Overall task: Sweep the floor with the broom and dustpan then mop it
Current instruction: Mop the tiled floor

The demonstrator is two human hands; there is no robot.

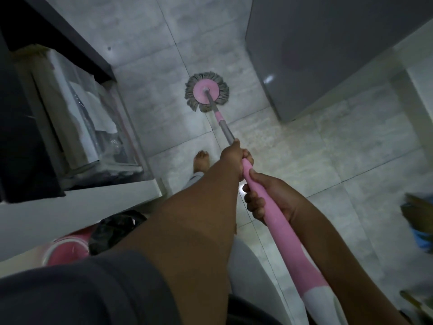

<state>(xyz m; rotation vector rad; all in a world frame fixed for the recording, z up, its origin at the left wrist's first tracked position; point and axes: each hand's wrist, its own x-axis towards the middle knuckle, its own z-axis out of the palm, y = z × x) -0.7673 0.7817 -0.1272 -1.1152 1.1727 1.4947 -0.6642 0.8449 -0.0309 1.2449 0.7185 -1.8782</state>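
A round mop head (207,92) with a pink disc and grey strands lies flat on the pale tiled floor (328,146), ahead of my bare foot (201,160). Its pink and grey handle (276,221) runs back toward me. My left hand (234,158) grips the handle higher up the shaft, where pink meets grey. Closer to me, my right hand (264,198) holds the thick pink part, with the fingers curled round it. No broom or dustpan shows clearly.
A dark shelf unit (70,118) with glass and stored items stands at the left. A grey cabinet (328,55) fills the upper right. A pink bucket (68,249) and a dark bag (117,228) sit low left. Blue and brown objects (419,221), blurred, lie at the right edge.
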